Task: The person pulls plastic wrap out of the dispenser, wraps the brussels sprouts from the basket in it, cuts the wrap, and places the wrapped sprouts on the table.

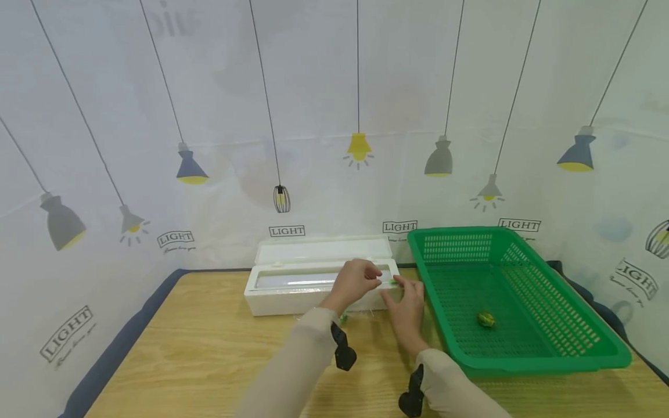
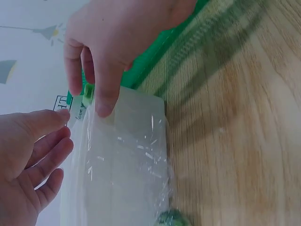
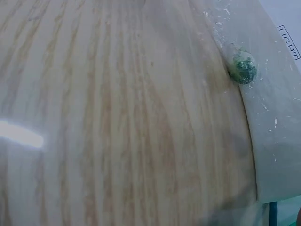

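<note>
I see both hands at the white cling-film box [image 1: 313,284]: left hand [image 1: 354,283] pinches the film edge [image 2: 77,109], right hand [image 1: 405,305] pinches the green slider [image 2: 88,92].

Both beige-sleeved forearms reach forward side by side, the left hand [image 1: 354,283] with fingers curled toward the thumb in a pinch, the right hand [image 1: 406,305] just right of it, fingers pointing far and pinched at their tips.
</note>
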`<state>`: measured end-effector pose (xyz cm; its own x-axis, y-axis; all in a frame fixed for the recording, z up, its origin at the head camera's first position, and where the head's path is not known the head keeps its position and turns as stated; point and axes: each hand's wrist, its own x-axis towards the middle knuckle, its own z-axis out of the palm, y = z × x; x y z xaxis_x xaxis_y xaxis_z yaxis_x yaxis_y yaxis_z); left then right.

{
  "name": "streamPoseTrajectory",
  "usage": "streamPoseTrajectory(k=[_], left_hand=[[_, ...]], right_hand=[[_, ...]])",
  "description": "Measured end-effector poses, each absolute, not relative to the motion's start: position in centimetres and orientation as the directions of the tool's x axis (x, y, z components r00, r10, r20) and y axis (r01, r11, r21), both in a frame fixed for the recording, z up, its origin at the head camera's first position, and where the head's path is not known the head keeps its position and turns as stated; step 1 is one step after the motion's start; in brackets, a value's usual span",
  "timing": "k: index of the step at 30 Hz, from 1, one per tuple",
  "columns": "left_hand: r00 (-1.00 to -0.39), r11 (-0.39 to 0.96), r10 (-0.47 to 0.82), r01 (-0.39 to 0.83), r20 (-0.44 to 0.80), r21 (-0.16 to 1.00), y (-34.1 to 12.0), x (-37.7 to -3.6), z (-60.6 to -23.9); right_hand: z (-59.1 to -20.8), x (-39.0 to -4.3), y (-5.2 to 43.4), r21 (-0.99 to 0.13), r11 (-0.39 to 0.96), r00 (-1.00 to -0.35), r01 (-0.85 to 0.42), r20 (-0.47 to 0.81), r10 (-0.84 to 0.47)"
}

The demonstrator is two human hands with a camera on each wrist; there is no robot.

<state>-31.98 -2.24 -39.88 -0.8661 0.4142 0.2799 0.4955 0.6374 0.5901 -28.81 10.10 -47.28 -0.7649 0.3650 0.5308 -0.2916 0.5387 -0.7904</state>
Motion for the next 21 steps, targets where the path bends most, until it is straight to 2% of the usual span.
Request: streamPoseTrajectory(k=[10, 17, 21], left_hand=[[-0.864, 0.649, 0.427, 0.498, 0.265, 0.576, 0.5, -32.3, -40.7], [-0.88, 0.664, 0.409, 0.468, 0.241, 0.583, 1.0, -32.2, -41.2], [-0.876, 0.653, 0.409, 0.476, 0.255, 0.589, 1.1, -32.3, -41.4]], right_hand=[[-47.8, -28.6, 9.8, -0.838, 0.501, -0.749, -0.217, 0.472, 0.465], [-48.1, -28.8, 10.7, -0.92, 0.373, -0.821, -0.123, 0.305, 0.482], [-48.3, -28.9, 11.1, -0.927, 0.346, -0.842, -0.146, 0.3, 0.449]])
